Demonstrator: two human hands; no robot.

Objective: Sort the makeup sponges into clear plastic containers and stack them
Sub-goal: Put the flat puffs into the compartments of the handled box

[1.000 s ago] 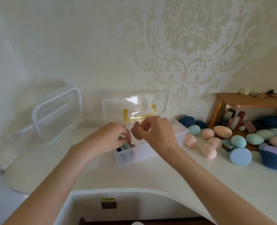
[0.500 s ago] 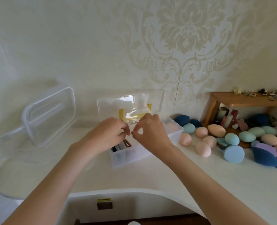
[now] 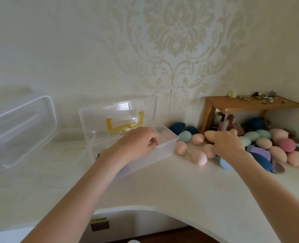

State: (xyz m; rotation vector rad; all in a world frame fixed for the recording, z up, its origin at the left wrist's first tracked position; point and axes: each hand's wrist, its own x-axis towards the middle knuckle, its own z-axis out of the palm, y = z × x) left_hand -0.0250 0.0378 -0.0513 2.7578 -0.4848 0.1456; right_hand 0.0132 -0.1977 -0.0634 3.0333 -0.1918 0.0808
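A clear plastic box (image 3: pixel 169 146) with a yellow-handled lid (image 3: pixel 117 118) stands open on the white counter. One pink sponge (image 3: pixel 166 135) lies in its right compartment. My left hand (image 3: pixel 138 144) lies over the box's front wall, fingers curled on the rim. My right hand (image 3: pixel 227 144) reaches into the sponges to the right of the box, its fingers curled down around a peach sponge (image 3: pixel 208 151). More peach sponges (image 3: pixel 199 157) lie loose beside it. A second clear container (image 3: pixel 22 130) leans on the wall at the left.
A heap of peach, green, navy, purple and pink sponges (image 3: pixel 284 145) fills the right corner. A small wooden shelf (image 3: pixel 250 103) above it holds small trinkets, with bottles underneath. The white counter (image 3: pixel 162 186) has a curved cut-out at its front edge.
My right hand left the box and moved right onto the loose sponges. My left hand stayed at the box. The view turned to the right, showing more of the heap.
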